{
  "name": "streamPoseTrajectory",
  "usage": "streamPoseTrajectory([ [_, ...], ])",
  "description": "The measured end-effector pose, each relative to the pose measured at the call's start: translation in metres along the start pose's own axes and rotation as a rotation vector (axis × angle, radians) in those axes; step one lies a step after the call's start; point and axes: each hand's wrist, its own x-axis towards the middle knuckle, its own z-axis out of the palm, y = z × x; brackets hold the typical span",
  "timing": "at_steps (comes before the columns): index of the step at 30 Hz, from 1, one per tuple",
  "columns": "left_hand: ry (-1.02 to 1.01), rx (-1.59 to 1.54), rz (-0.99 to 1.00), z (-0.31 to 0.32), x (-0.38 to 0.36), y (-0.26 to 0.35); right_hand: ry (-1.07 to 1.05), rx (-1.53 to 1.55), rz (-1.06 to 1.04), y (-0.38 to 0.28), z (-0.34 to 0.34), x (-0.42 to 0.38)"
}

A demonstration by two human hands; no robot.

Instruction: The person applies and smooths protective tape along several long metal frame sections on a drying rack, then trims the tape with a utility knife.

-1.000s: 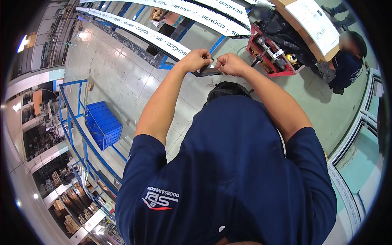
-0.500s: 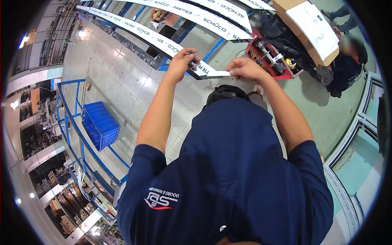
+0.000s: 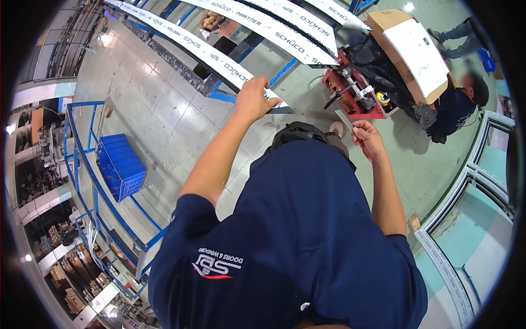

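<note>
My left hand [image 3: 255, 100] is closed around the near end of a long dark profile [image 3: 285, 110], whose upper face carries white printed protective film [image 3: 219, 64]. Its thumb and fingers lie at the cut, pointed end. Away to the right, my right hand [image 3: 368, 140] pinches a thin, flat, pale strip [image 3: 345, 119] between thumb and fingers. The strip sticks out up and to the left, apart from the profile.
More film-covered profiles [image 3: 263, 24] lie on a blue rack behind. A red tool tray [image 3: 356, 96] stands right, beside a cardboard box [image 3: 386, 22] topped with paper [image 3: 416, 55]. Another person [image 3: 457, 112] is beyond it. A blue crate [image 3: 121, 167] sits left; framed panes [image 3: 466, 219] stand right.
My right hand has moved right and down, away from the profile's end, with the pale strip in it. My left hand has shifted slightly right and down along the profile's end.
</note>
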Motion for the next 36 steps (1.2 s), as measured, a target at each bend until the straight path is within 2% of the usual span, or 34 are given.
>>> streamPoseTrajectory([
  [1,0.000,0.000,-0.005,-0.003,-0.003,-0.002,0.015,-0.010,-0.015,-0.002,-0.001,-0.001],
  [4,-0.202,0.088,0.039,-0.018,-0.006,-0.012,0.060,-0.015,-0.048,-0.010,-0.007,-0.011],
  [5,-0.206,0.087,0.040,-0.023,-0.010,-0.015,0.084,-0.003,-0.074,-0.010,-0.010,-0.016],
  [7,-0.180,0.113,0.144,-0.031,-0.014,-0.016,0.095,0.011,-0.091,-0.008,-0.017,-0.022],
  [8,-0.183,0.023,0.024,-0.030,-0.014,-0.013,0.107,0.020,-0.097,-0.006,-0.021,-0.024],
  [9,-0.184,0.016,0.037,-0.025,-0.014,-0.015,0.126,0.030,-0.106,-0.004,-0.025,-0.026],
  [11,-0.006,0.040,-0.052,-0.007,-0.012,-0.022,0.176,0.023,-0.121,0.000,-0.028,-0.030],
  [15,-0.100,0.081,0.161,-0.028,-0.020,-0.004,0.165,0.008,-0.092,-0.001,-0.034,-0.038],
  [18,-0.042,-0.004,0.136,-0.031,-0.032,0.000,0.155,0.046,-0.073,-0.011,-0.035,-0.047],
  [20,-0.040,-0.289,-0.162,-0.030,-0.031,-0.006,0.148,0.088,-0.059,-0.013,-0.030,-0.051],
  [21,-0.033,-0.276,-0.162,-0.029,-0.028,-0.006,0.135,0.096,-0.064,-0.013,-0.028,-0.053],
  [23,0.210,-0.476,-0.070,-0.022,-0.021,0.014,0.141,0.121,-0.050,-0.013,-0.033,-0.054],
  [24,0.135,-0.552,-0.157,-0.021,-0.016,0.020,0.136,0.125,-0.059,-0.010,-0.038,-0.053],
  [26,0.149,-0.632,-0.018,-0.014,0.001,0.039,0.132,0.122,-0.054,-0.010,-0.048,-0.053],
  [29,0.138,-0.709,-0.084,-0.001,0.026,0.059,0.130,0.116,-0.057,-0.017,-0.070,-0.049],
  [31,0.126,-0.890,-0.150,0.008,0.048,0.074,0.166,0.111,-0.107,-0.022,-0.087,-0.047],
  [32,0.132,-0.873,-0.161,0.012,0.059,0.080,0.148,0.119,-0.098,-0.025,-0.095,-0.045],
  [34,0.125,-0.491,-0.059,0.019,0.082,0.096,0.183,0.120,-0.128,-0.034,-0.114,-0.044],
  [35,0.127,-0.476,-0.064,0.025,0.093,0.103,0.170,0.128,-0.125,-0.041,-0.123,-0.043],
  [36,0.150,-0.370,0.072,0.032,0.102,0.111,0.176,0.128,-0.134,-0.047,-0.133,-0.043],
])
